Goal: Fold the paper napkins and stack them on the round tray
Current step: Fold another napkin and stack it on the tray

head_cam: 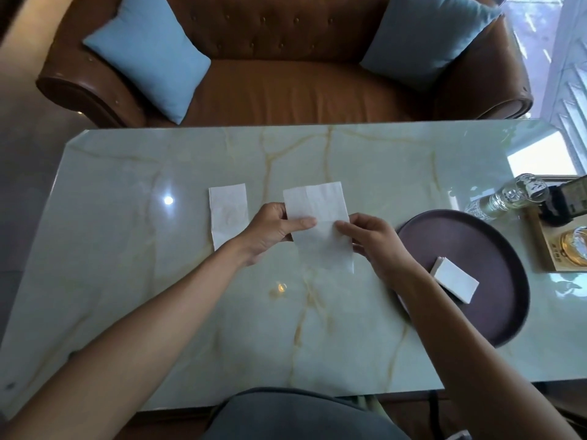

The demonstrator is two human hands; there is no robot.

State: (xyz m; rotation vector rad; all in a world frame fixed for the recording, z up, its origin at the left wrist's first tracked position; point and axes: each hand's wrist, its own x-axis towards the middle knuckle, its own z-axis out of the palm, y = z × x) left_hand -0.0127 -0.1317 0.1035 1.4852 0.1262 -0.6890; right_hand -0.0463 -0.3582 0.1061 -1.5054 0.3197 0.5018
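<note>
A long white paper napkin (317, 217) is held above the middle of the marble table (158, 296). My left hand (270, 230) pinches its left edge with thumb on top. My right hand (371, 242) pinches its right edge at mid-length. A second white napkin (228, 214) lies flat on the table to the left of my left hand. The dark round tray (470, 249) sits to the right, partly behind my right forearm. On it lies a small stack of folded napkins (455, 278).
A glass bottle (508, 195) lies on its side behind the tray. A wooden tray with a dark holder (568, 201) and a glass (573, 246) stands at the right edge. A brown leather sofa (286, 90) with two blue cushions faces the table's far side.
</note>
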